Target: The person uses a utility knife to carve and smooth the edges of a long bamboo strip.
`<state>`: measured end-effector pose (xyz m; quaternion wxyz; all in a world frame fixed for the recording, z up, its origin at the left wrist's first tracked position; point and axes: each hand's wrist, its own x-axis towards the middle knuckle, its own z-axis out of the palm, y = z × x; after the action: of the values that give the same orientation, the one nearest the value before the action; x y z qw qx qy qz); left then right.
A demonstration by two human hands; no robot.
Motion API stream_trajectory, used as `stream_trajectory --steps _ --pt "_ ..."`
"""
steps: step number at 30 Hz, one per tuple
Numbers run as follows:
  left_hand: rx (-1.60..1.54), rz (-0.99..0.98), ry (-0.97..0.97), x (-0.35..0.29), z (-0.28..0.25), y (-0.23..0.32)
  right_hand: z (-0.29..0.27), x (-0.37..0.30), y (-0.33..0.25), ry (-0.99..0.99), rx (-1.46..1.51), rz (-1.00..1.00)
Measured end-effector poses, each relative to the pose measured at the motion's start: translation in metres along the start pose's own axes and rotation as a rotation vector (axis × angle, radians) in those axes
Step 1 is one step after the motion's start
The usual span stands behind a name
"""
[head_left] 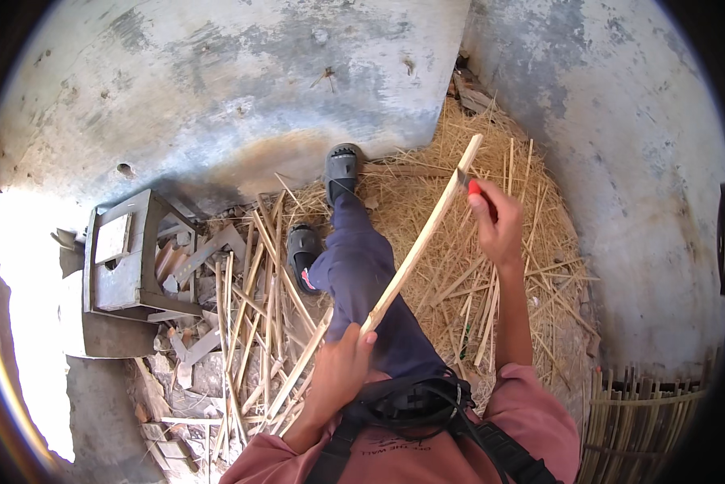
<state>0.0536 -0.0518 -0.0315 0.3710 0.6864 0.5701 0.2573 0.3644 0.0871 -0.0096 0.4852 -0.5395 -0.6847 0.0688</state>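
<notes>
A long, pale strip of split bamboo or wood [421, 242] slants across my lap, from near my waist up and away to the right. My left hand [340, 367] is closed around its near end. In my right hand [500, 219] is a knife with a red handle [474, 187], gripped in closed fingers. Its short grey blade [462, 176] rests against the strip close to the far end. Most of the handle is hidden in my fist.
Thin shavings [532, 242] cover the floor ahead and right. Several long strips [254, 298] lie in a heap at left, beside a wooden stool on its side [133, 270]. A grey wall [241, 89] rises in front. A slatted bamboo panel [637, 427] stands at lower right.
</notes>
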Motion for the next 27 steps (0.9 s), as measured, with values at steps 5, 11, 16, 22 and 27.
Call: stream_trajectory --steps 5,11,16,22,27 --pt "-0.029 -0.013 -0.002 -0.004 -0.001 -0.005 -0.023 0.040 0.051 0.145 -0.340 0.289" --pt "0.003 0.000 0.108 0.007 -0.008 -0.014 -0.037 0.030 0.078 0.320 -0.445 0.096" --pt "-0.109 -0.043 0.082 0.021 -0.014 -0.008 -0.001 -0.023 -0.004 -0.166 0.208 0.067" --pt "-0.270 -0.087 -0.019 0.026 -0.021 0.010 0.039 -0.061 -0.077 -0.362 0.314 -0.074" --pt "-0.254 -0.055 -0.022 0.026 -0.021 0.018 0.047 -0.066 -0.078 -0.337 0.286 -0.126"
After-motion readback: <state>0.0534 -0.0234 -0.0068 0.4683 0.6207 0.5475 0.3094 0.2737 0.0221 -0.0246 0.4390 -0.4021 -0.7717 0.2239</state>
